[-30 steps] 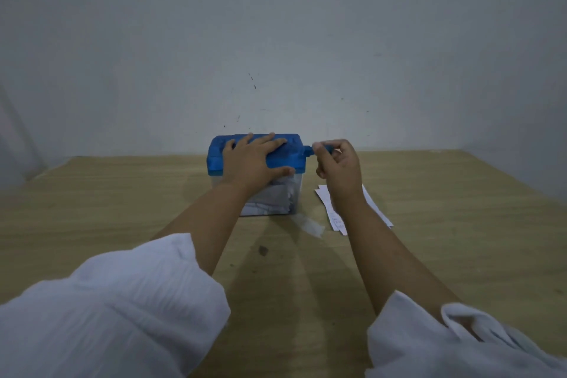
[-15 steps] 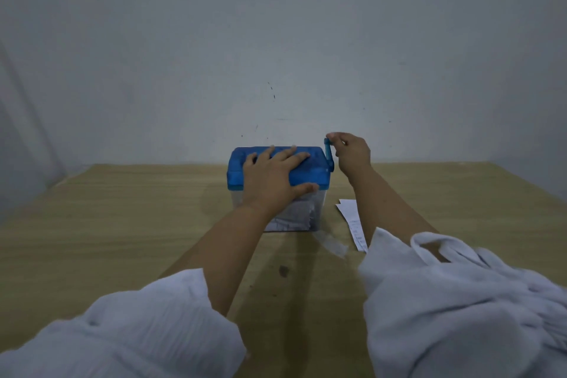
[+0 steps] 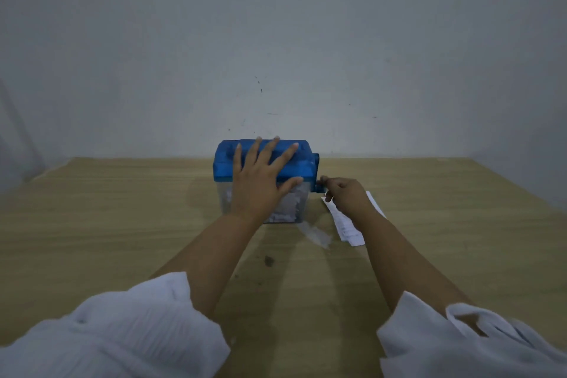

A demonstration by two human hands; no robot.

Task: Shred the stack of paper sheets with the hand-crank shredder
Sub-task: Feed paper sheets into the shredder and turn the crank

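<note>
A small hand-crank shredder with a blue lid (image 3: 227, 163) and a clear bin (image 3: 291, 209) holding white shreds stands on the wooden table (image 3: 107, 224) near the wall. My left hand (image 3: 260, 181) lies flat on the lid with fingers spread, the thumb over the front edge. The blue crank (image 3: 316, 172) hangs down on the shredder's right side. My right hand (image 3: 345, 195) pinches the crank's knob at its low point. A small stack of white paper sheets (image 3: 349, 230) lies on the table to the right of the shredder, partly under my right wrist.
A loose pale strip (image 3: 316, 235) lies on the table in front of the bin. A dark spot (image 3: 269, 260) marks the wood nearer me. The grey wall (image 3: 306, 55) rises just behind the shredder. White sleeves fill the bottom corners.
My right hand has swung the crank from the top of its turn down to the bottom. The left hand has stayed pressed on the lid.
</note>
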